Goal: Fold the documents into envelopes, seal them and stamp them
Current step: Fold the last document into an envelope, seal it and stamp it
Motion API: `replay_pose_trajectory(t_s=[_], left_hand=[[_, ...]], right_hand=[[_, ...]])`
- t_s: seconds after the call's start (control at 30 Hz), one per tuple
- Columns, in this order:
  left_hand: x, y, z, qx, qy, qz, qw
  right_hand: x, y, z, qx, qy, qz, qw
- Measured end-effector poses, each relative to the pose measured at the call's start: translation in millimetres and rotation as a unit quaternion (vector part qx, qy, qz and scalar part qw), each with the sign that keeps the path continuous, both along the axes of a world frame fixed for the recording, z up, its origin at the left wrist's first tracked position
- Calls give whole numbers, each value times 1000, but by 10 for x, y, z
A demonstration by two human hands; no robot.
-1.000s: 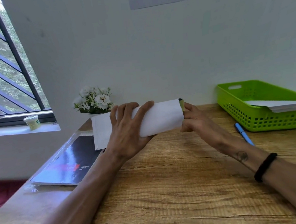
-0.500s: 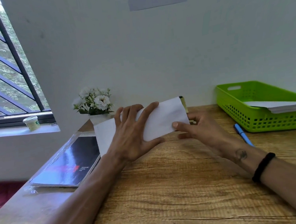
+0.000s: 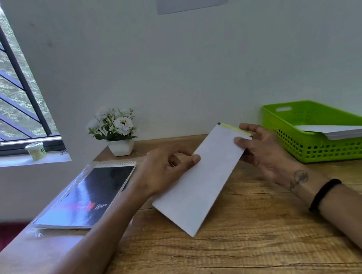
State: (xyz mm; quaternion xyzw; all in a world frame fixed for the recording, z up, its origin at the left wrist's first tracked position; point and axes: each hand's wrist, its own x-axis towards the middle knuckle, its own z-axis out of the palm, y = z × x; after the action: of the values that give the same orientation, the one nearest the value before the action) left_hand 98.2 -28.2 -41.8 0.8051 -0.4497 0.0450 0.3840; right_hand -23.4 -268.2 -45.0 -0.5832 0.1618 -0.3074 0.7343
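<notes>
The white envelope [image 3: 198, 179] slants from seven to one o'clock over the desk [image 3: 242, 252]. The left hand [image 3: 165, 171] pinches its nine-o'clock edge. The right hand [image 3: 263, 151] grips the far end (thumb on top).

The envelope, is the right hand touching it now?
Touching. The head view shows the right hand pinching the far end of the envelope: its thumb lies on the white face, its fingers behind, near the yellow strip.

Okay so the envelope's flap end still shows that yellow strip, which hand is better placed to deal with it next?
Probably the right hand: it pinches the envelope at the far end, right beside the yellow strip. The left hand holds the long edge mid-length, better suited to steadying.
</notes>
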Motion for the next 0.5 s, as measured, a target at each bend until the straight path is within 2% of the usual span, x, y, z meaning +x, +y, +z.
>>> replay_pose_trajectory(t_s=[0.07,0.13,0.27,0.4,0.5], left_hand=[[-123,-72,-45,3,92,-35,995],[-213,-148,-82,-32,175,-61,982],[-225,-237,-163,-90,285,-64,952],[-162,-262,-243,-95,286,-45,952],[-102,-345,-258,-103,286,-28,952]], right_hand=[[29,12,-56,-1,20,17,1000],[44,47,-95,-17,49,45,998],[10,147,-114,-87,93,117,985],[-32,221,-103,-182,139,171,958],[-27,242,-112,-206,140,150,957]])
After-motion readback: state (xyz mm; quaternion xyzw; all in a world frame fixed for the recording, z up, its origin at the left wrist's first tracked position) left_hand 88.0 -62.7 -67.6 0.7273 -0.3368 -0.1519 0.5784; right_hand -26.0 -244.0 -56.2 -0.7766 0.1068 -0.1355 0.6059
